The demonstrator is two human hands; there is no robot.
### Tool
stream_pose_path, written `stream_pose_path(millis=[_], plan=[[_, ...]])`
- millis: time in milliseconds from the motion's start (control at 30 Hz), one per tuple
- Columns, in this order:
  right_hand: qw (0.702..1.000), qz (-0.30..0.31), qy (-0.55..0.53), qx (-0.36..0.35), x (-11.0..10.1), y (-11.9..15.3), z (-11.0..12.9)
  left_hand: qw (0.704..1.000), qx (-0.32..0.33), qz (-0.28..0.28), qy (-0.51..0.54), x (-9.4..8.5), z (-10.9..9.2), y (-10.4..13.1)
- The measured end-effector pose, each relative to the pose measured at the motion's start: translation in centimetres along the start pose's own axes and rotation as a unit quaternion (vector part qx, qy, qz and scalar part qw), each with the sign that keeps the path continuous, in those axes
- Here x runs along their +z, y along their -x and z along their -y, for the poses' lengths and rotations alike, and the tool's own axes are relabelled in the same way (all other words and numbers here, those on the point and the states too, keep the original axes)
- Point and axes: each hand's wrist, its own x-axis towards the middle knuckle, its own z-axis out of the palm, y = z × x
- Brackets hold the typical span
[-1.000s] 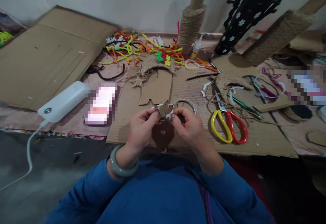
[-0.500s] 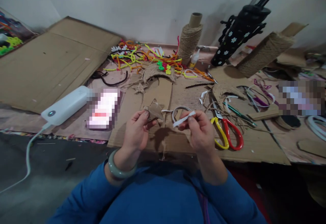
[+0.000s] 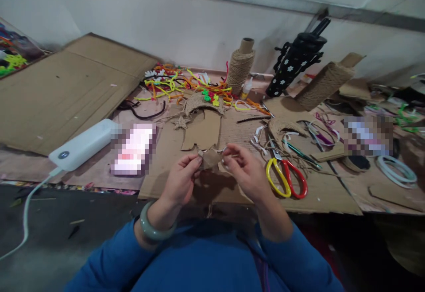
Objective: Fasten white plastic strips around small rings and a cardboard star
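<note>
- The left hand (image 3: 181, 179) has thumb and forefinger closed in a pinch on a small cardboard piece (image 3: 210, 161), which sits between the two hands, over a cardboard sheet (image 3: 157, 179) on the counter (image 3: 86, 176).
- The right hand (image 3: 247, 172) is at the piece's other side, fingers curled; whether they grip a white strip is too blurred to tell.
- Just beyond the fingers lies a cut cardboard panel (image 3: 203, 131), a twine star (image 3: 181, 122) beside it and a twine crescent (image 3: 199, 104) at its far end.
- Scissors (image 3: 276, 153) lie right of the right hand.
- A phone (image 3: 133, 149) lies to the left.
- Farther back stands a twine spool (image 3: 239, 70).
</note>
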Motion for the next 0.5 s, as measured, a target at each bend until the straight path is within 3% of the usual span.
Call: stream_pose_path(millis=[67,200,333,500], plan=[[0.994,0.050,-0.084,0.058,1.0,0.0,0.0,1.000,-0.006,0.009,-0.001,-0.1,0.1,0.1],[0.984,0.057,-0.133,0.105,1.6,0.0,-0.1,0.999,0.003,0.039,-0.001,-0.2,0.4,0.3],[0.990,0.072,-0.086,0.089,1.1,0.5,0.4,0.999,0.031,0.034,-0.025,-0.1,0.4,0.4],[0.992,0.089,-0.063,0.064,0.3,1.0,0.9,0.999,0.018,0.019,-0.044,0.1,0.2,0.6]])
